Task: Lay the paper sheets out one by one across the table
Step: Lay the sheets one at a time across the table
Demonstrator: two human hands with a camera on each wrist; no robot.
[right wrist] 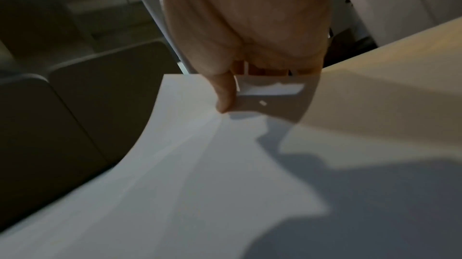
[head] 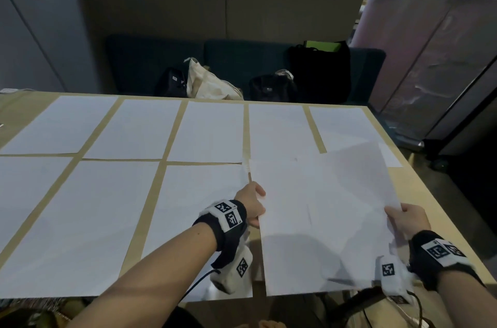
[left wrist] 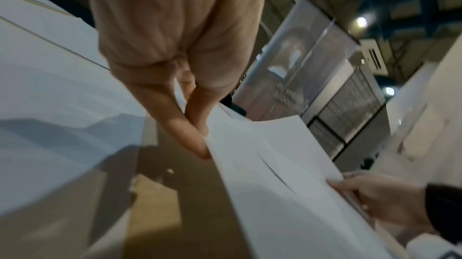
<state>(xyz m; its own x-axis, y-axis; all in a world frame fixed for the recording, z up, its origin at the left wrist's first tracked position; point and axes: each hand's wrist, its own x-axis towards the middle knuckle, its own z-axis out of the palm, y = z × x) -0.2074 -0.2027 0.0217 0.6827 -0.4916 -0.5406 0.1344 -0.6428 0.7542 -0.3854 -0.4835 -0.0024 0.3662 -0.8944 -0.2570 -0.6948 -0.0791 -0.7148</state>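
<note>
Several white sheets lie flat in two rows on the tan table (head: 441, 209), among them a far-row sheet (head: 212, 131) and a near-row sheet (head: 80, 225). Over the table's near right part I hold loose paper (head: 322, 220) between both hands. My left hand (head: 252, 201) pinches the left edge of the paper (left wrist: 262, 164) between thumb and fingers (left wrist: 197, 144). My right hand (head: 406, 220) grips the right edge, its thumb on top of the paper (right wrist: 200, 164). In the left wrist view my right hand (left wrist: 375, 200) holds more than one layer, and a top sheet is lifting apart.
A dark bench behind the table carries a cream tote (head: 207, 83) and black bags (head: 320, 69). A tall banner (head: 430, 32) stands at the right. The table's right edge (head: 403, 155) runs close beside my right hand.
</note>
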